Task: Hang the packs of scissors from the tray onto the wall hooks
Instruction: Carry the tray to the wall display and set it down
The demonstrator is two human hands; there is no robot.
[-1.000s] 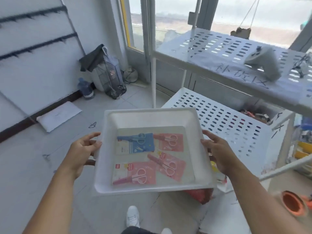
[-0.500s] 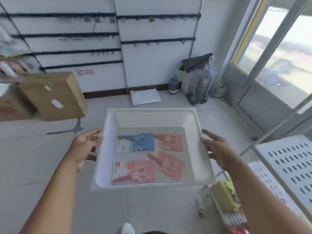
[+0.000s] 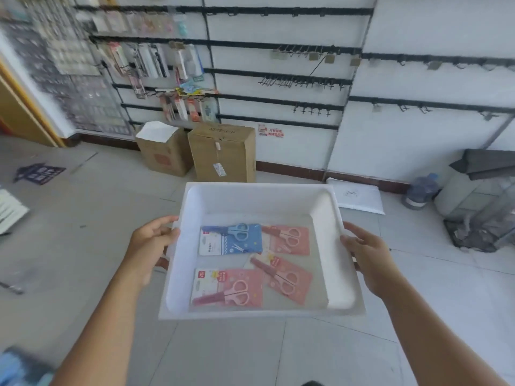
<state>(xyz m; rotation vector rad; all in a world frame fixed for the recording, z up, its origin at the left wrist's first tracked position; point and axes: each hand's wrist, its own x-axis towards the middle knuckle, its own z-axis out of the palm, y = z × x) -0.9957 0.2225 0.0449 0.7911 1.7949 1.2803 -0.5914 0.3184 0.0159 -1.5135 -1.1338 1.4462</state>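
With the left hand (image 3: 152, 240) and right hand (image 3: 367, 254) each in a closed grip on a side rim of the shallow white plastic tray (image 3: 259, 196), the view has swung from the window to the black wall hooks (image 3: 303, 80), so its four carded scissor packs (image 3: 231, 239) now face their destination, none hung.

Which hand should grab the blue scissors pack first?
Probably the left hand. It grips the white plastic tray on the side nearest the blue scissors pack. The right hand holds the far side, beside the pink packs, and could keep supporting the tray.
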